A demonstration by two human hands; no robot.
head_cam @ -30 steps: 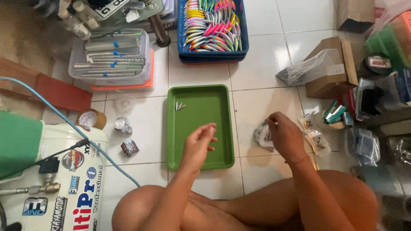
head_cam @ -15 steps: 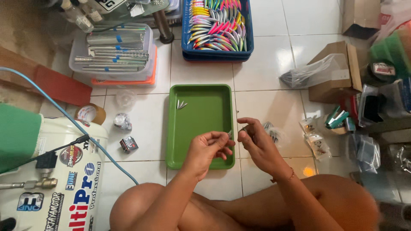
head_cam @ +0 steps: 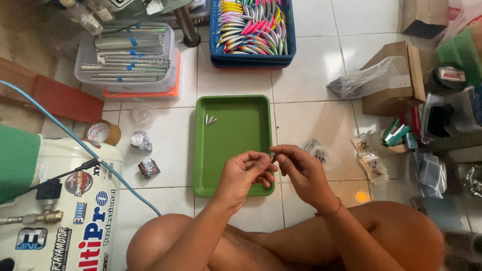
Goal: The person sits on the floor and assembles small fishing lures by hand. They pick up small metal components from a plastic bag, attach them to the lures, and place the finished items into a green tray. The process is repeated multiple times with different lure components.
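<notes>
White tiled floor, seen from above, crowded with boxes, bags and a white compressor tank (head_cam: 60,211) at lower left. A person sits cross-legged before a green tray (head_cam: 241,145) that lies flat on the tiles.

Change from the earlier views: a second ago the hands were well apart — the right hand reaching out to a clear plastic bag (head_cam: 316,150) right of the tray, the left hand poised over the tray. Now the left hand (head_cam: 243,173) and right hand (head_cam: 298,168) have met above the tray's near right corner, fingertips pinched together on a small silvery piece (head_cam: 272,156). Judged from this, one piece has been fetched from the bag and is now being worked on between both hands.

A few similar silvery pieces (head_cam: 210,120) lie in the tray's far left corner.

Hard to make out: the held piece is almost covered by the fingers, so its shape and which hand bears it cannot be told. The blue crate (head_cam: 253,57) of coloured fishing lures — and the clear box of foil strips (head_cam: 128,55) — are cut off by the top edge.
</notes>
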